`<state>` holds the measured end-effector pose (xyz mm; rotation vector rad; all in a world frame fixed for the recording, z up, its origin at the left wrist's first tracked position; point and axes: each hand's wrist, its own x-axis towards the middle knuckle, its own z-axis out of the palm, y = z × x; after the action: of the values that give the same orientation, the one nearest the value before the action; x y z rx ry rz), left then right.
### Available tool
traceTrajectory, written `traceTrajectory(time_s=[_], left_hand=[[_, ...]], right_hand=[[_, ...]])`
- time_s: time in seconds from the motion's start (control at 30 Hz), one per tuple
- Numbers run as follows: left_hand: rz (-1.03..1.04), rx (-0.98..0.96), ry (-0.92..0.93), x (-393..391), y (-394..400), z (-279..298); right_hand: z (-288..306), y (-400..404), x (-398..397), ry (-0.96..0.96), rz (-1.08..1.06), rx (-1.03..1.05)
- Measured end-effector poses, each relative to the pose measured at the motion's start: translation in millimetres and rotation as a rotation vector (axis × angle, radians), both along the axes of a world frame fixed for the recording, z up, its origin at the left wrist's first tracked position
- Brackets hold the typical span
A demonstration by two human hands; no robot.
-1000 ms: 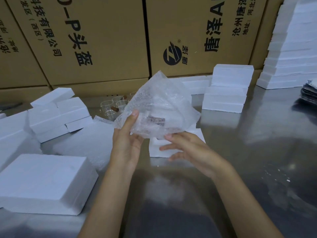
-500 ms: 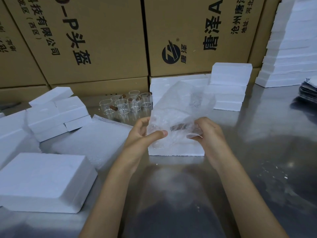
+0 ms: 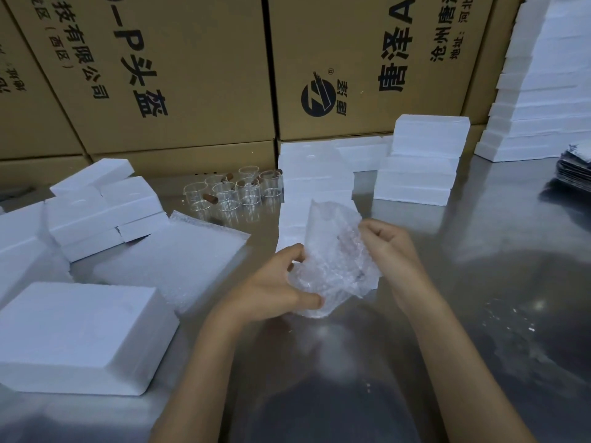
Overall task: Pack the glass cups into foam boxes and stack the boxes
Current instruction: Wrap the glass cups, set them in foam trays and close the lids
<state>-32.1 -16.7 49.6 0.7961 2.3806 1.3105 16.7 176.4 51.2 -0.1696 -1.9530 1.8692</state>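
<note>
Now we have the bubble wrap (image 3: 335,266) bunched low between our 2 hands, just above the surface (image 3: 479,282). 1 second ago it stood up as a tall, loose sheet that hid the cups behind it; half a second ago it had dropped and both hands were closing on its sides. It is now folded in on itself, so we judge the wrapping of 1 glass cup to be nearly done, with the cup next due for a foam box. Something dark shows faintly through the plastic, but we cannot tell for certain that it is the cup.

Our left hand (image 3: 275,286) grips the lower left of the bundle, thumb laid along the bottom edge and fingers curled over the top. Our right hand (image 3: 383,244) pinches the upper right edge of the wrap with fingers curled tight. The 2 hands sit apart, with the bundle filling the gap between them.

Behind the bundle a low foam box (image 3: 316,183) rests on the surface, partly hidden by the wrap, and it looks like the likeliest place for this cup. The unwrapped glass cups (image 3: 236,193) stand in a cluster further back and to the left, several with brown handles, well clear of our hands. More foam boxes (image 3: 422,161) are stacked to the right of that, others lie in a loose pile at far left, and cardboard cartons (image 3: 192,75) wall off the back.
</note>
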Motion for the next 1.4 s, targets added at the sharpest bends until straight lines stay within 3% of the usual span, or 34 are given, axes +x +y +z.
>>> traceTrajectory(time_s=[0.37, 0.53, 0.73, 0.9, 0.97, 1.07, 1.23, 1.33, 1.4], left_hand=[[0.148, 0.216, 0.197, 3.4, 11.3, -1.9], [0.245, 0.204, 0.277, -6.8, 14.3, -15.2], [0.239, 0.002, 0.17, -14.2, 9.9, -19.5], [0.17, 0.139, 0.02, -12.4, -1.9, -5.2], [0.14, 0.179, 0.022, -12.9, -4.0, -4.2], [0.153, 0.136, 0.241, -11.4, 2.7, -9.4], [0.185, -0.126, 0.441, -8.5, 12.4, -22.1], [0.158, -0.204, 0.394, -8.5, 11.5, -21.2], [0.167, -0.079, 0.295, -5.0, 9.7, -12.3]], right_hand=[[-7.0, -22.7, -7.2, 0.035, -0.007, 0.214], [-3.0, -22.8, -2.8, 0.053, 0.028, 0.304], [-11.4, -35.4, -1.1, -0.046, 0.042, 0.879], [-18.0, -38.3, -3.6, 0.012, 0.011, 1.147], [-21.0, -37.8, -4.7, 0.01, 0.033, 1.143], [-20.8, -35.6, -6.2, 0.004, -0.008, 0.994], [-15.2, -27.9, -8.3, 0.047, -0.103, 0.666], [-17.2, -25.4, -7.1, -0.074, 0.034, 0.771], [-22.1, -27.7, -6.6, -0.099, 0.063, 0.91]])
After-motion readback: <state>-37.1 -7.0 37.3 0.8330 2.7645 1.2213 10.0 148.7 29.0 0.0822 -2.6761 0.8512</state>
